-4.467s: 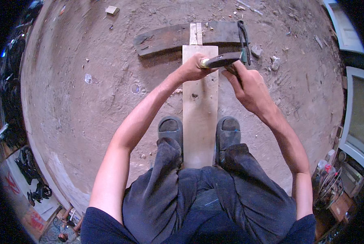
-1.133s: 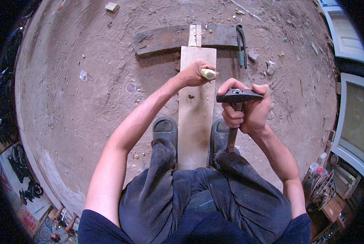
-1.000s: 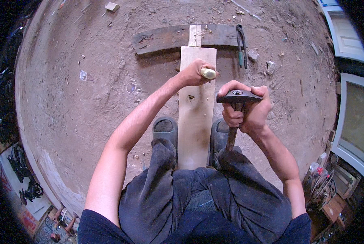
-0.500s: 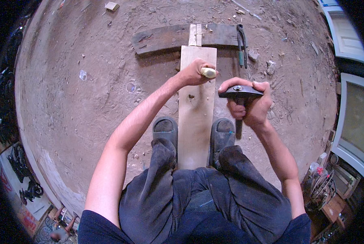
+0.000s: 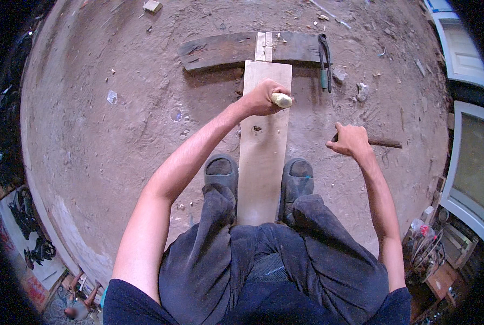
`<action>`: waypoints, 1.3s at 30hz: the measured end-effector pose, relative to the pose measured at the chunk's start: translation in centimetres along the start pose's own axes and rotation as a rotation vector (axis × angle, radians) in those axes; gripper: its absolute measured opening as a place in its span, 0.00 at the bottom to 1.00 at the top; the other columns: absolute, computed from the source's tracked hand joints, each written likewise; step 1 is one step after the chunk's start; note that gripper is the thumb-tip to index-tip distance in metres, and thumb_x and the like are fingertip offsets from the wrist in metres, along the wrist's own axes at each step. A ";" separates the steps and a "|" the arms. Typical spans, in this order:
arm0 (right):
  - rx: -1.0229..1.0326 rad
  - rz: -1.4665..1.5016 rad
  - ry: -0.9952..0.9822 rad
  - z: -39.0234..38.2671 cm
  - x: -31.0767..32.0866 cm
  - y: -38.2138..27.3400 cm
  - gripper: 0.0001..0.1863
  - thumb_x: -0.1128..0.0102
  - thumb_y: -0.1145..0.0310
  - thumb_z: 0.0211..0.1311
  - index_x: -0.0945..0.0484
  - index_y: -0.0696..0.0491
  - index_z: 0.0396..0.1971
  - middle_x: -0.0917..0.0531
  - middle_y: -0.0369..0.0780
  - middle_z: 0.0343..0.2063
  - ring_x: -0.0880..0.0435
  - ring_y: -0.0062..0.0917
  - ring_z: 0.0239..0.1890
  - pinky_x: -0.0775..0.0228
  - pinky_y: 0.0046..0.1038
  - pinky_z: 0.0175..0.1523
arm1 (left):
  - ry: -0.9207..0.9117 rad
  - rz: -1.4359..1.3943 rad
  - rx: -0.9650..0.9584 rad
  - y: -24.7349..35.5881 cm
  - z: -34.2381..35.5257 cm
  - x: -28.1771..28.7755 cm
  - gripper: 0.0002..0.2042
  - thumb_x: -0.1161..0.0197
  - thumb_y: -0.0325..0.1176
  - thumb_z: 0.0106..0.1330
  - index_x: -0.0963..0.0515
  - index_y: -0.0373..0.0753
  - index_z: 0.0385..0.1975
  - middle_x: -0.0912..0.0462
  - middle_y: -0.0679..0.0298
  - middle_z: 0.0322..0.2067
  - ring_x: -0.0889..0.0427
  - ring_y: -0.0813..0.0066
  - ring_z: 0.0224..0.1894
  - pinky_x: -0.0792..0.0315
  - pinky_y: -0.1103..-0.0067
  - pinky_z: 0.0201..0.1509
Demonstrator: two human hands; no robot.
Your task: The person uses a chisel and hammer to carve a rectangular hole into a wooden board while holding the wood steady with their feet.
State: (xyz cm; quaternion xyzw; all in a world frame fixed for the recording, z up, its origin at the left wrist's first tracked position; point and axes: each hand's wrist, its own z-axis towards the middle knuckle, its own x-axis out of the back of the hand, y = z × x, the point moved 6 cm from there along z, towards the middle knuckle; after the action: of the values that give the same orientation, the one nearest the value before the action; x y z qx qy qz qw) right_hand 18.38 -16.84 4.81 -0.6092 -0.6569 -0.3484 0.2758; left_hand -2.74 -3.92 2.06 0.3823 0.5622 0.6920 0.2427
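My left hand (image 5: 265, 97) is closed around a tool with a pale rounded handle (image 5: 281, 100), seen end-on above the far part of a light wooden board (image 5: 261, 162). Its lower end is hidden by the hand. The board runs away from me between my feet, with a dark knot hole in its face. Right of the board, my right hand (image 5: 351, 140) grips a hammer, whose dark handle (image 5: 387, 143) sticks out to the right. The hammer's head is mostly hidden under my fingers.
A dark weathered plank (image 5: 217, 51) lies crosswise under the board's narrow far end. Pincers (image 5: 324, 65) with a green grip rest against its right end. Stones (image 5: 362, 91) dot the dirt floor. White-framed panels (image 5: 472, 162) stand at the right; another person (image 5: 78, 300) is at lower left.
My right hand has moved right and slightly down, and the hammer has turned so its handle points right and its head no longer faces up. My left hand keeps its grip almost unmoved.
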 end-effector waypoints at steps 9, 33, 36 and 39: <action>0.265 -0.121 0.108 5.2 1.5 2.7 0.06 0.45 0.72 0.51 0.22 0.53 0.30 0.17 0.48 0.28 0.16 0.42 0.34 0.24 0.43 0.37 | -0.013 0.022 -0.002 0.2 0.3 0.0 0.16 0.38 0.36 0.66 0.28 0.36 0.17 0.33 0.63 0.13 0.37 0.81 0.20 0.39 0.74 0.23; 0.316 -0.419 0.532 19.6 19.0 -6.1 0.06 0.36 0.76 0.41 0.15 0.54 0.23 0.15 0.45 0.27 0.13 0.38 0.34 0.21 0.36 0.37 | 0.063 -0.049 0.042 -0.2 -0.1 0.9 0.17 0.37 0.30 0.64 0.35 0.34 0.16 0.37 0.64 0.14 0.37 0.80 0.20 0.39 0.76 0.24; 0.353 -0.374 0.529 17.9 20.1 -4.3 0.06 0.35 0.76 0.37 0.15 0.54 0.22 0.16 0.47 0.27 0.15 0.40 0.35 0.22 0.38 0.38 | 0.068 -0.107 0.020 -0.2 -0.1 1.1 0.17 0.37 0.30 0.64 0.35 0.34 0.16 0.38 0.63 0.14 0.38 0.81 0.20 0.40 0.76 0.24; 0.306 -0.367 0.541 17.1 19.5 -2.4 0.06 0.34 0.76 0.37 0.16 0.55 0.21 0.16 0.47 0.26 0.15 0.40 0.33 0.23 0.38 0.36 | 0.044 -0.079 0.036 -0.3 0.0 0.9 0.12 0.36 0.31 0.62 0.27 0.33 0.19 0.27 0.58 0.16 0.31 0.77 0.21 0.34 0.76 0.27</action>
State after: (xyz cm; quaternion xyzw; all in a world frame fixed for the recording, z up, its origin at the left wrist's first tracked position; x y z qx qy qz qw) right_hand 15.01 8.59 9.49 -0.3185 -0.7031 -0.4385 0.4604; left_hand -3.31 -3.12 1.99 0.3489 0.5944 0.6799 0.2506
